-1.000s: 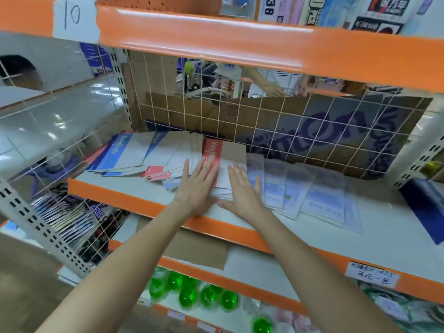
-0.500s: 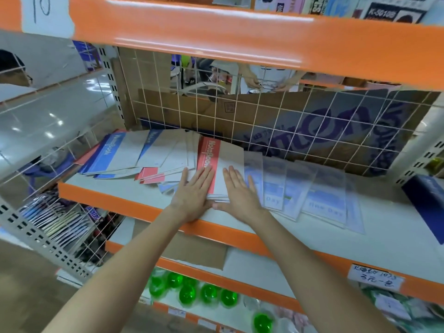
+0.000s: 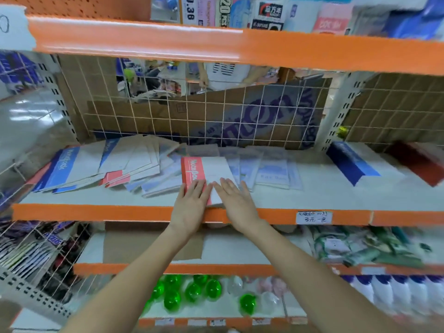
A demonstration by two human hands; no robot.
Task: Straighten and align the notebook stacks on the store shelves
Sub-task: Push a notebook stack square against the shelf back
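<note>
Grip: both flat, nothing clasped; our left hand [image 3: 191, 207] lies with straight fingers on the red spine of the red-and-white notebook stack [image 3: 206, 175]; our right hand [image 3: 236, 204] lies flat on its white cover, just beside the left; stack sits at the front middle of the shelf [image 3: 324, 188], near its orange edge; blue-and-white notebooks [image 3: 79, 164] fanned askew to the left; clear-sleeved booklets [image 3: 266, 171] overlapped to the right; handwritten price label [image 3: 313, 217] on the orange edge.

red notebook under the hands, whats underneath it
The red notebook tops a small stack; pale edges show below it at the shelf front. What those are is covered.
</note>
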